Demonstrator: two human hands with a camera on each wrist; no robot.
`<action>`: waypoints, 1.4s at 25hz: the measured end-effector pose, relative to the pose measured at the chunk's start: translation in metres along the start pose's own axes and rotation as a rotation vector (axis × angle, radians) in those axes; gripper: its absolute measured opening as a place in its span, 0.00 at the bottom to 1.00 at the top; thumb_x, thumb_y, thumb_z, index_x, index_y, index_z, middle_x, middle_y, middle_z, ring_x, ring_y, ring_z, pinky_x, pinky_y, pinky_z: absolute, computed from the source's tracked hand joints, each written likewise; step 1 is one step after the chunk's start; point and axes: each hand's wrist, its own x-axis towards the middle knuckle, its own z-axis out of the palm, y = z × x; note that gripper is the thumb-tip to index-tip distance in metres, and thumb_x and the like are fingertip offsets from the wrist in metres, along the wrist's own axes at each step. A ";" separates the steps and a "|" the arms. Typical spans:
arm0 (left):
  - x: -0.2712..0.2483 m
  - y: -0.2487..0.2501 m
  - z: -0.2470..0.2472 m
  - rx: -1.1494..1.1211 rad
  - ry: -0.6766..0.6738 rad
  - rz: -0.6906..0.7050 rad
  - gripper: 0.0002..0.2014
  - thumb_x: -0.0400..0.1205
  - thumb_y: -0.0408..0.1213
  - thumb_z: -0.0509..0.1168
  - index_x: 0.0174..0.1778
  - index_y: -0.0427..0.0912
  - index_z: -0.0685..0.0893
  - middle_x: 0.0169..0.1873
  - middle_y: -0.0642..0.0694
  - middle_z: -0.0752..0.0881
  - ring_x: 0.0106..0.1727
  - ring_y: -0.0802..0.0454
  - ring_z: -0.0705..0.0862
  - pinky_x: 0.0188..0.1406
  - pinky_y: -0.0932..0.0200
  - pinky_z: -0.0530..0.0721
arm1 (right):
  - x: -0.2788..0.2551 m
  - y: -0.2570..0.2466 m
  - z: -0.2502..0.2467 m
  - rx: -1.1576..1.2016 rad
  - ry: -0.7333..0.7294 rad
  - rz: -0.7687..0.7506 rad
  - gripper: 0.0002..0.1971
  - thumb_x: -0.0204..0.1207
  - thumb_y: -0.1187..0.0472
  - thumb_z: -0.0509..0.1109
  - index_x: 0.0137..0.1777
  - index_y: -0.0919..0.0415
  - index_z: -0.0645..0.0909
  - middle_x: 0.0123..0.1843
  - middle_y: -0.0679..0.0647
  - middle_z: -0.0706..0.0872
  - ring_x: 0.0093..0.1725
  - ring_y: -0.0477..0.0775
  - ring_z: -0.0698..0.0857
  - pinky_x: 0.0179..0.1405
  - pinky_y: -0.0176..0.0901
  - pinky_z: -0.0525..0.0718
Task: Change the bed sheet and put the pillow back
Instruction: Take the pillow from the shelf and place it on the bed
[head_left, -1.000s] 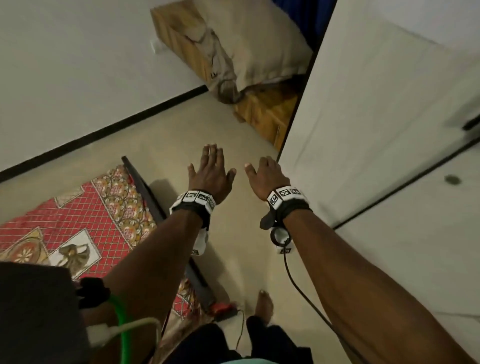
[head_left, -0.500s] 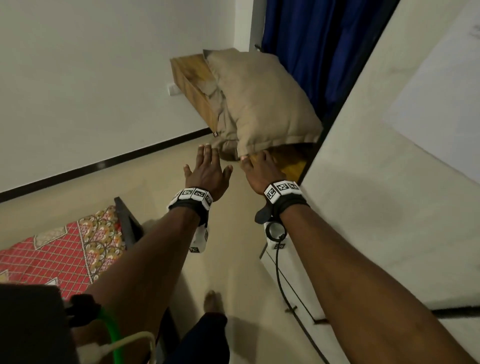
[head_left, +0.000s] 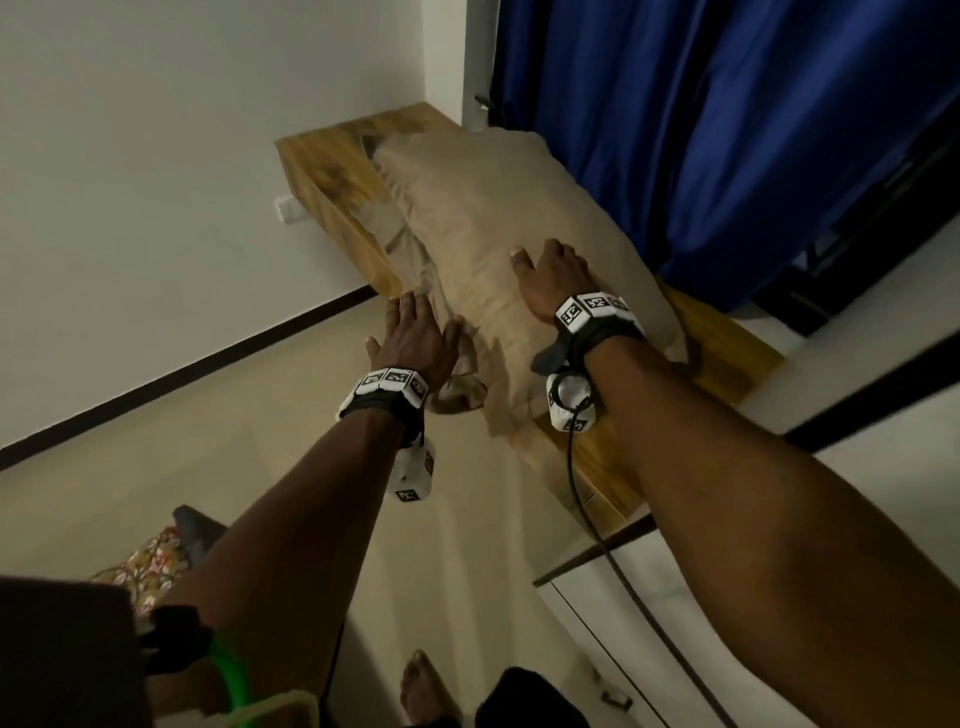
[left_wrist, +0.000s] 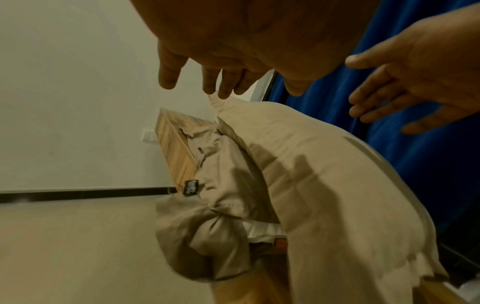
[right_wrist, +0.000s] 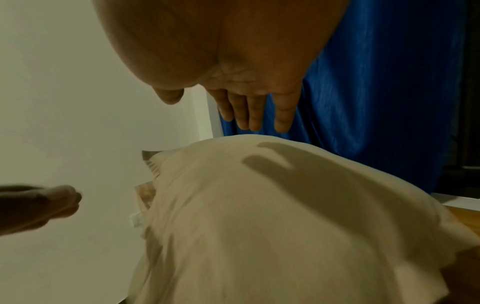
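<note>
A beige pillow lies on a wooden bench by the wall. A crumpled beige cloth hangs off the bench's left side under the pillow. My right hand hovers open just above the pillow's near half, fingers straight, casting a shadow on it. My left hand is open with spread fingers beside the pillow's left edge, over the hanging cloth. The patterned red bed sheet shows at the lower left.
A blue curtain hangs right behind the bench. White walls meet at the corner behind it, with a socket plate low on the left wall. A white cabinet stands at my right. The beige floor lies in front, my bare foot on it.
I have stepped toward the bench and my view has lifted. Both hands moved forward from mid-air; the right one is now over the pillow and the left at its edge.
</note>
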 end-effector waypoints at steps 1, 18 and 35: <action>0.031 0.010 -0.003 -0.057 -0.040 0.005 0.38 0.88 0.64 0.45 0.88 0.42 0.53 0.88 0.46 0.53 0.89 0.45 0.49 0.80 0.27 0.59 | 0.029 -0.003 -0.008 0.005 -0.009 0.030 0.38 0.84 0.34 0.49 0.83 0.64 0.61 0.83 0.63 0.65 0.80 0.66 0.65 0.77 0.65 0.66; 0.258 0.009 0.025 -1.009 -0.228 -0.676 0.71 0.46 0.87 0.69 0.85 0.51 0.67 0.80 0.47 0.73 0.76 0.35 0.74 0.75 0.34 0.72 | 0.297 0.075 -0.042 0.317 -0.348 0.350 0.53 0.63 0.20 0.65 0.83 0.53 0.67 0.76 0.56 0.77 0.68 0.63 0.80 0.68 0.56 0.78; 0.269 0.028 0.030 -1.097 -0.367 -0.734 0.31 0.80 0.64 0.65 0.76 0.52 0.77 0.68 0.51 0.84 0.75 0.44 0.76 0.75 0.39 0.68 | 0.312 0.107 0.016 0.758 -0.608 0.461 0.36 0.77 0.34 0.67 0.79 0.54 0.71 0.68 0.58 0.83 0.65 0.57 0.82 0.65 0.52 0.78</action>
